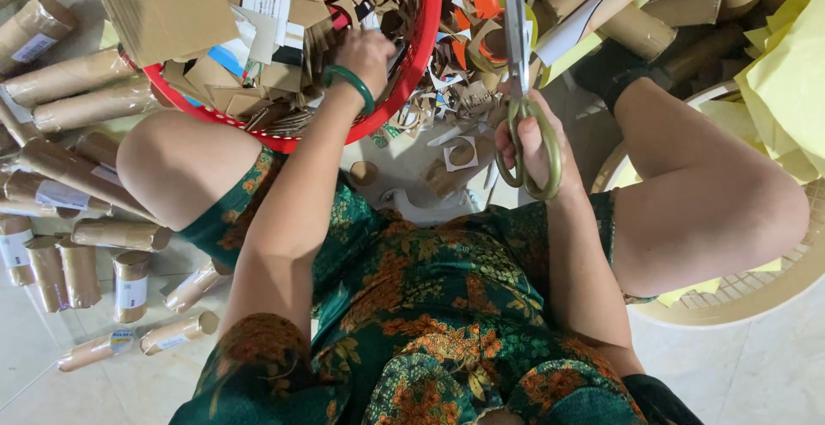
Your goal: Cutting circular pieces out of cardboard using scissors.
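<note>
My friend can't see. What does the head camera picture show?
A seated person's right hand holds green-handled metal scissors pointing up, while the left hand reaches into a round red plastic basket of cardboard scraps. Brown cardboard tubes surround them.

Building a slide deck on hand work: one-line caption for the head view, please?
Left hand reaches into a red basket of cardboard scraps while the right hand holds green-handled scissors.

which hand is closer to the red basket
Left. The left hand reaches inside the red basket, among the cardboard scraps. The right hand is outside it, holding scissors.
</note>
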